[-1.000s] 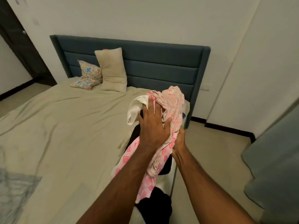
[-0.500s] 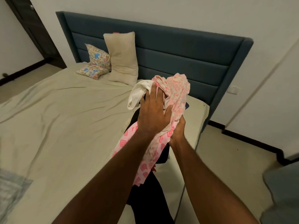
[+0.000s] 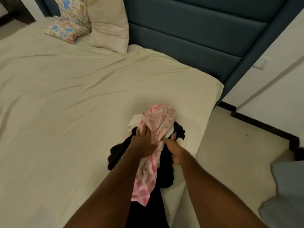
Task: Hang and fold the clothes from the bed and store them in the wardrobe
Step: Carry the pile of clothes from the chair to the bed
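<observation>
- Pressing my left hand [image 3: 144,143] flat on the pink patterned cloth [image 3: 156,129], fingers straight and spread, palm down on top of the bundle.
- R hand [image 3: 174,152] sits just beside it on the right, fingers curled into the clothes, gripping the pink cloth's edge where it meets the black garment [image 3: 166,170].
- Bundle rests on the bed [image 3: 65,96], near its right edge, close to me.
- Pink cloth lies on top; its tail w/ bigger pink shapes hangs down toward me betw my forearms.
- White piece [image 3: 134,122] pokes out at the upper left of the pile, touching the pink cloth.
- Dark navy item [image 3: 179,130] sticks out on the right side; a bit of red shows under it, can't tell what.
- Black garment spreads under everything, left and toward me.
- Far end of bed: beige pillow [image 3: 108,23] leaning on the blue headboard [image 3: 189,38], floral pillow [image 3: 69,25] just left of it, touching.
</observation>
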{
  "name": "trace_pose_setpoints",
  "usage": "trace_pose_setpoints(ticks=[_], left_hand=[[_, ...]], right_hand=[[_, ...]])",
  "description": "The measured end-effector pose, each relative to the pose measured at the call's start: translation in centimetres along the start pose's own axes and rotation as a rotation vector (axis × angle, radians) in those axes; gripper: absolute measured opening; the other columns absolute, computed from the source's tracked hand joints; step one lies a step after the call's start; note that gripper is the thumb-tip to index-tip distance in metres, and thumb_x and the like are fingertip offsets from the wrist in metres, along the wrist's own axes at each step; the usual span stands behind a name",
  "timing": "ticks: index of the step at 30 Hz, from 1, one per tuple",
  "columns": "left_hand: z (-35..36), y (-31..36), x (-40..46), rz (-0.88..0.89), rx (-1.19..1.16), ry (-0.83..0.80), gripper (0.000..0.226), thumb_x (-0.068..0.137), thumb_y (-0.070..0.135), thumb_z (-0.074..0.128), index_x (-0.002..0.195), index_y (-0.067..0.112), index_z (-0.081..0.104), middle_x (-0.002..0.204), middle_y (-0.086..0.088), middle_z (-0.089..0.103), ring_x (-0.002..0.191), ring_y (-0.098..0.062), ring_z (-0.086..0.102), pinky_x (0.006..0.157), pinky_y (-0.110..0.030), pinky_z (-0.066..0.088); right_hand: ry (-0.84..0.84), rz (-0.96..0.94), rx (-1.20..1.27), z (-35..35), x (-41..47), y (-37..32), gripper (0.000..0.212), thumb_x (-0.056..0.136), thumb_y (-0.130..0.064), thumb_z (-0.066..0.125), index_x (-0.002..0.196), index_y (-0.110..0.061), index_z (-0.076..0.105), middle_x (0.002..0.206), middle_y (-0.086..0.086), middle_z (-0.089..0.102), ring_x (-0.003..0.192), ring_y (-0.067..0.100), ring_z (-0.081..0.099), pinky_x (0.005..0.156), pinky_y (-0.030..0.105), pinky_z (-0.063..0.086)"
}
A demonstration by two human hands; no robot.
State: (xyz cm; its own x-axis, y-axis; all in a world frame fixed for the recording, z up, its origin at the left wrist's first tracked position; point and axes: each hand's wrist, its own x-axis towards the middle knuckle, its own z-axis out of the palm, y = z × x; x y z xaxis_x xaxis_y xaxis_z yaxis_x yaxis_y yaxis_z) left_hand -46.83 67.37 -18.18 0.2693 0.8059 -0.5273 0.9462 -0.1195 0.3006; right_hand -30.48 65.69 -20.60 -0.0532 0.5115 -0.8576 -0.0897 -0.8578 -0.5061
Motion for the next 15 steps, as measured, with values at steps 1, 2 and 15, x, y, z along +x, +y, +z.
trace_pose_setpoints(ticks=[1,2,15], left_hand=[[1.8,-0.6,0.2,-0.049,-0.003,-0.076,0.095,0.099,0.061,0.042,0.16,0.011,-0.012,0.167,-0.012,-0.02,0.15,-0.048,-0.016,0.123,-0.059,0.006],[3.5,-1.0,0.3,-0.084,-0.005,-0.105,0.097,0.099,0.063,0.041,0.159,0.012,-0.014,0.166,-0.011,-0.022,0.149,-0.049,-0.019,0.123,-0.06,0.004],[6.9,-2.7,0.1,0.0,0.048,-0.053,0.136,0.08,0.068,0.067,0.15,0.009,-0.034,0.148,-0.014,-0.042,0.142,-0.048,-0.033,0.123,-0.058,-0.007]], right_hand=[[0.046,0.033,-0.11,-0.3,0.9,0.8,0.105,0.073,-0.071,0.077,0.154,-0.016,0.041,0.143,0.009,0.059,0.128,0.031,0.058,0.109,0.047,0.048],[0.083,0.009,-0.209,-0.4,1.5,1.4,0.123,0.066,-0.074,0.08,0.159,-0.014,0.027,0.154,0.008,0.047,0.137,0.031,0.049,0.114,0.047,0.042],[0.348,-0.43,-0.52,2.9,0.3,12.0,0.135,0.059,-0.097,0.053,0.161,-0.021,0.007,0.163,0.013,0.025,0.147,0.036,0.033,0.113,0.042,0.037]])
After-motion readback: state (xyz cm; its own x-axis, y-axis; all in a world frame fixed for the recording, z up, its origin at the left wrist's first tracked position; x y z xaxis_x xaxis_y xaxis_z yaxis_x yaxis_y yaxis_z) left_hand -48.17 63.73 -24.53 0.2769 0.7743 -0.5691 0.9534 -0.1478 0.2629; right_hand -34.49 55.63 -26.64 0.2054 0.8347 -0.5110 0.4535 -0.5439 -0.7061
